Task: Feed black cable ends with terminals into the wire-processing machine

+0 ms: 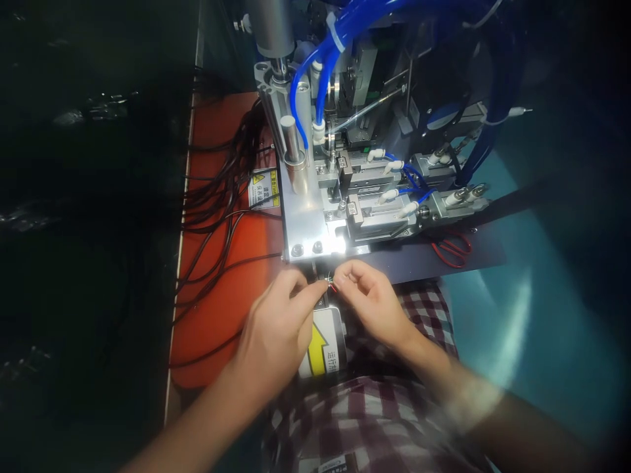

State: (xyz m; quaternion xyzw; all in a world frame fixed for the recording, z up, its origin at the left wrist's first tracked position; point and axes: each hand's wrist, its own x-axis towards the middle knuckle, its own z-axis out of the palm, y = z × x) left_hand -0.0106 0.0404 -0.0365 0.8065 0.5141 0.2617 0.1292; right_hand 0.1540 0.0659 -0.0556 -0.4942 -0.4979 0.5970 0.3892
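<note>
My left hand point(280, 315) is closed in a pinch, thumb and fingertips meeting on small thin wires point(334, 287), one of them red. Close against it from the right, my right hand point(369, 299) also pinches at these wires. Both sets of fingertips almost touch, just in front of the machine's bright metal plate point(308, 226). How the wires run between the fingers is too small to make out. Below the hands lies a white label with a yellow arrow point(318, 348).
Many black cables point(221, 223) spread over an orange surface point(207, 341) at the left. Pneumatic cylinders point(379, 220) with blue hoses point(296, 98) fill the machine behind the hands. Red-handled scissors point(452, 251) lie at the right, and a warning label point(265, 188) sits beside the plate.
</note>
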